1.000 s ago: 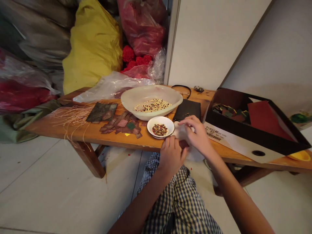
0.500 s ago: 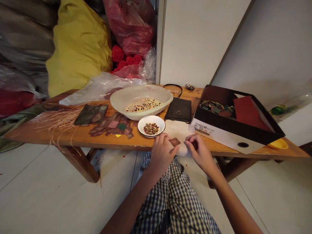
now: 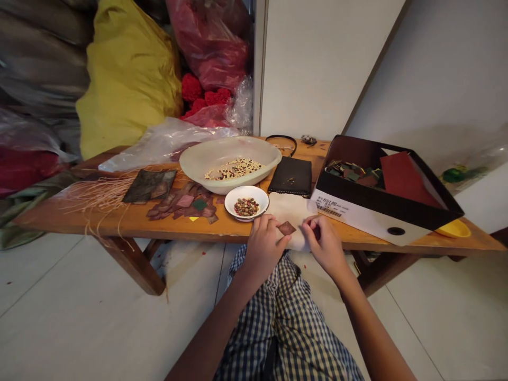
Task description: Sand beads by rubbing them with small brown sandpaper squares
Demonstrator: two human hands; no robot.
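My left hand (image 3: 264, 247) and my right hand (image 3: 322, 246) sit close together at the bench's front edge. Both rest on a pale cloth or paper sheet (image 3: 290, 211), fingers gripping its near part. A small brown diamond-shaped piece (image 3: 286, 228) lies on the sheet between my hands. A small dark bit may sit at my right fingertips, but I cannot tell. To the left of my left hand stands a small white bowl of mixed beans (image 3: 246, 207).
A wooden bench (image 3: 119, 225) holds a pale basin of seeds (image 3: 238, 146), a black pouch (image 3: 289, 176), brown and green scraps (image 3: 182, 207), pale fibres (image 3: 101, 193) and an open black-and-white box of pieces (image 3: 389, 185). Stuffed bags are piled behind it.
My right hand has come down from above the sheet to its right side. My hands have separated, showing the brown piece. The view has shifted slightly left.
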